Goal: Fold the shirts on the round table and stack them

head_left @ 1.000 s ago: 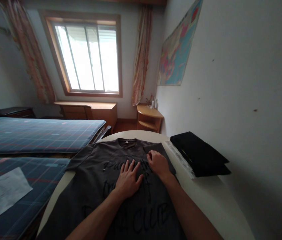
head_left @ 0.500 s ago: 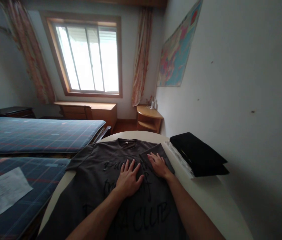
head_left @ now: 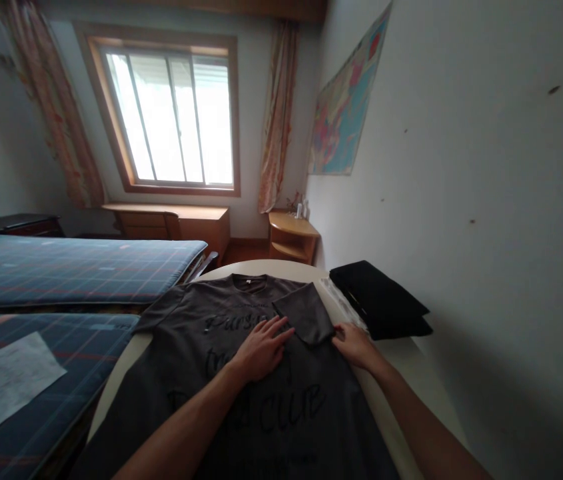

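Observation:
A dark grey T-shirt (head_left: 241,413) with black lettering lies front up on a pale round-edged table (head_left: 281,265), its neckline at the far side. The sleeve on the right is folded inward over the chest; the left one spreads outward. My left hand (head_left: 262,348) rests on the lettering, fingers stretched out toward the folded sleeve. At the shirt's right edge, just below that sleeve, my right hand (head_left: 354,345) has its fingertips closed on the cloth.
Black folded cloth (head_left: 381,300) on a clear plastic bag (head_left: 344,300) lies at the table's right, close to the wall. To the left stand beds with blue plaid mattresses (head_left: 86,263), a paper sheet (head_left: 8,387) on the nearer one. A desk (head_left: 201,220) sits under the window.
My right hand has moved from the folded sleeve to the shirt's right edge and closed on it. My left hand has shifted slightly right, fingers turned toward the sleeve.

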Available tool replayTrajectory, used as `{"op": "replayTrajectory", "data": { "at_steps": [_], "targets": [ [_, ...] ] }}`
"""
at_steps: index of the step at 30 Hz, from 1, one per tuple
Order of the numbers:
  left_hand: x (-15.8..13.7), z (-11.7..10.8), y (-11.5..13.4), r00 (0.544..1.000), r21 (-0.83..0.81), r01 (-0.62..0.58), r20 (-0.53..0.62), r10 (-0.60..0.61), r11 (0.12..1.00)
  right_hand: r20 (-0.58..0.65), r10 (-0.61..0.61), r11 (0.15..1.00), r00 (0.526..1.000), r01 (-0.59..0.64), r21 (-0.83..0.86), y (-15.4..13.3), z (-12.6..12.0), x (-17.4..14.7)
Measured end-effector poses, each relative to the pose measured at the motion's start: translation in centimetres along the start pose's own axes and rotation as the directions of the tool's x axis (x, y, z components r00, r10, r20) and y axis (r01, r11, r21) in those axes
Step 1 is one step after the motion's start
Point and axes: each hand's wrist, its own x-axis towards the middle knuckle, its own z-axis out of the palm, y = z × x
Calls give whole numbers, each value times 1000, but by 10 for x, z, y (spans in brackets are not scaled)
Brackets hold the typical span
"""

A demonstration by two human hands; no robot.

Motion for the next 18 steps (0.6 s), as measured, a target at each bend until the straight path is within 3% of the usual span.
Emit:
{"op": "replayTrajectory", "data": {
  "at_steps": [2, 5, 13, 18],
  "targets": [
    [6, -2, 3, 989, 0, -138, 61, 138, 990, -41, -14, 998, 999, 17, 60, -5, 4, -3],
    [18, -2, 11, 975, -4, -209, 72, 209, 978, -94, 42, 989, 995, -27, 149, -11, 10, -4],
    [41, 1, 32, 999, -56, -16, 27, 17, 998, -148, 130, 981, 980, -106, 162, -11, 8, -3],
    [47, 5, 40, 999, -37, 45, -9, -46, 998, -178, -28, 992, 984, 49, 120, -8, 11, -8]
  ]
}}
